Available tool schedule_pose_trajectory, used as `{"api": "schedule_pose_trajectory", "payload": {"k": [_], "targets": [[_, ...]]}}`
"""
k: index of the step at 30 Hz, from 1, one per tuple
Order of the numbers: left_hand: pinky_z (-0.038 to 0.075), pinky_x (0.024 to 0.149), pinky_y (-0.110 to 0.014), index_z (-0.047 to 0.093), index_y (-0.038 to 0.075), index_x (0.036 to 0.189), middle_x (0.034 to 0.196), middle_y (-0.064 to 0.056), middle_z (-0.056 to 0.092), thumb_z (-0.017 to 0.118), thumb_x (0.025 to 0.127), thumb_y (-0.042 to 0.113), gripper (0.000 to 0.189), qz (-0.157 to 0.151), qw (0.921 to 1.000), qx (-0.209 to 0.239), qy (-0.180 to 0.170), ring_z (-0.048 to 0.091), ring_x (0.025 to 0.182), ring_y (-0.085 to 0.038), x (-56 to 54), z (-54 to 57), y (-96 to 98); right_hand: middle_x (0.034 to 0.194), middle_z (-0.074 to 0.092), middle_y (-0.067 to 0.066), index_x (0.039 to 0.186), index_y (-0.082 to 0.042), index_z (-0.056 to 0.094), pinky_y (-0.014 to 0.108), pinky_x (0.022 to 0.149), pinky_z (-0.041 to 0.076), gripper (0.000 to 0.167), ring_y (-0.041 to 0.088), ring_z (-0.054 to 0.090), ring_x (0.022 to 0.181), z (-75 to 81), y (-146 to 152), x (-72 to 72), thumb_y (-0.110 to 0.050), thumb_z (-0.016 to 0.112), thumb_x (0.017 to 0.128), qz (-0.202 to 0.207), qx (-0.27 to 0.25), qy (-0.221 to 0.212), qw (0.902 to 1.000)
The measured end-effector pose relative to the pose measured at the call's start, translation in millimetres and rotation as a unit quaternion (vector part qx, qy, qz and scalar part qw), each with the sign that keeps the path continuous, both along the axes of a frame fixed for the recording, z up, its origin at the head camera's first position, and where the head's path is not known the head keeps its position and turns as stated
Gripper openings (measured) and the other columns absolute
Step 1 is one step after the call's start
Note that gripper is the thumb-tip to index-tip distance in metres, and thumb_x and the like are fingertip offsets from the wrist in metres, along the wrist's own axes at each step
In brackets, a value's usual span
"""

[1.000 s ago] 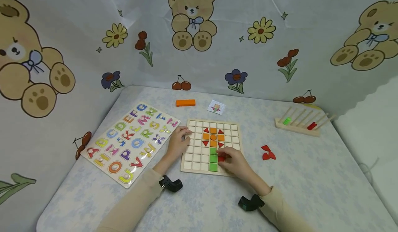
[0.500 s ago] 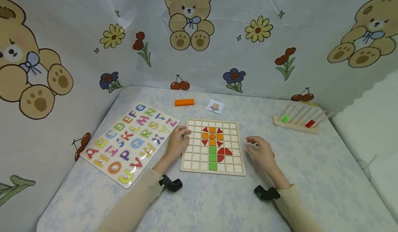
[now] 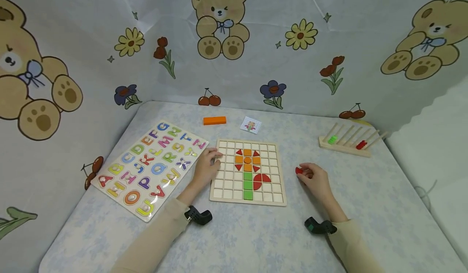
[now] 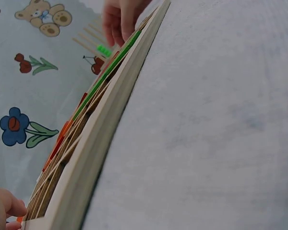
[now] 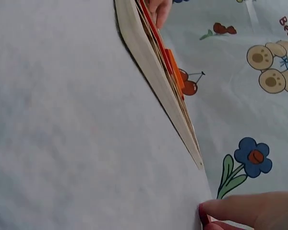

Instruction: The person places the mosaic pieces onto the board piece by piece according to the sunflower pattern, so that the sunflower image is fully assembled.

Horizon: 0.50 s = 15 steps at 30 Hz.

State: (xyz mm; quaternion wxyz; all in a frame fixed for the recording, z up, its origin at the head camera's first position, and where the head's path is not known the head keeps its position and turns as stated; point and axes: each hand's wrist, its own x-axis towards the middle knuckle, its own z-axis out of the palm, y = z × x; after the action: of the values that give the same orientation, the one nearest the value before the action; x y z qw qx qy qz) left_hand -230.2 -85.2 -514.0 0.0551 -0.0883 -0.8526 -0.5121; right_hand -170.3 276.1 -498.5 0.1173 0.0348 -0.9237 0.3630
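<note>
A square wooden grid board lies mid-table in the head view. It bears orange squares, an orange disc, small red triangles, a column of green squares and red quarter-circle pieces. My left hand rests at the board's left edge, its fingers relaxed over the rim. To the right of the board, apart from it, my right hand pinches a red piece between thumb and fingers. That red piece is partly visible in the right wrist view. The table just behind this hand is hidden.
An alphabet puzzle board lies on the left, close to my left hand. Behind the grid board are an orange bar and a small pattern card. A wooden peg rack with green and red rings stands at back right.
My right hand has left a red piece on the board, moved right to the loose red pieces and picked one up. My left hand has stayed at the board's edge.
</note>
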Motion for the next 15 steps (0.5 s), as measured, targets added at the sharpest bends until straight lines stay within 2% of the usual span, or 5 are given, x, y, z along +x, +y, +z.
{"api": "schedule_pose_trajectory", "payload": {"k": [3,7,12,15], "targets": [[0.036,0.116,-0.047,0.072,0.003,0.110,0.135,-0.016,0.056,0.061,0.089,0.003,0.023,0.001,1.0000,0.001,-0.003,0.049,0.132,-0.034,-0.4,-1.0,-0.3,0.093,0.068,0.021,0.116,0.010,0.064,0.015,0.065,0.051,0.037,0.010,0.061,0.077,1.0,-11,2.5,0.006,0.075,0.081,0.032,-0.004,-0.010,0.9994],[0.037,0.116,-0.047,0.072,0.003,0.110,0.135,-0.016,0.056,0.061,0.089,0.003,0.023,0.002,1.0000,-0.001,-0.003,0.050,0.131,-0.034,-0.9,-2.1,-0.4,0.090,0.067,0.016,0.115,0.008,0.065,0.018,0.063,0.049,0.039,0.007,0.056,0.073,2.0,-22,4.6,0.005,0.078,0.078,0.068,-0.006,-0.017,0.9975],[0.037,0.115,-0.047,0.072,0.003,0.109,0.134,-0.016,0.057,0.061,0.089,0.003,0.022,0.004,1.0000,0.002,0.003,0.050,0.131,-0.034,-1.4,-2.2,-0.5,0.083,0.063,0.011,0.112,0.006,0.067,0.019,0.059,0.045,0.038,0.004,0.049,0.067,1.3,-26,5.3,0.002,0.080,0.077,0.077,-0.001,-0.003,0.9970],[0.038,0.115,-0.048,0.072,0.003,0.108,0.134,-0.016,0.057,0.061,0.089,0.003,0.022,0.003,1.0000,0.002,0.004,0.051,0.131,-0.034,-2.1,-2.1,-0.7,0.093,0.066,0.012,0.116,0.003,0.067,0.020,0.062,0.046,0.041,0.010,0.053,0.073,1.1,-25,5.1,0.001,0.080,0.078,0.081,0.009,0.004,0.9966]]}}
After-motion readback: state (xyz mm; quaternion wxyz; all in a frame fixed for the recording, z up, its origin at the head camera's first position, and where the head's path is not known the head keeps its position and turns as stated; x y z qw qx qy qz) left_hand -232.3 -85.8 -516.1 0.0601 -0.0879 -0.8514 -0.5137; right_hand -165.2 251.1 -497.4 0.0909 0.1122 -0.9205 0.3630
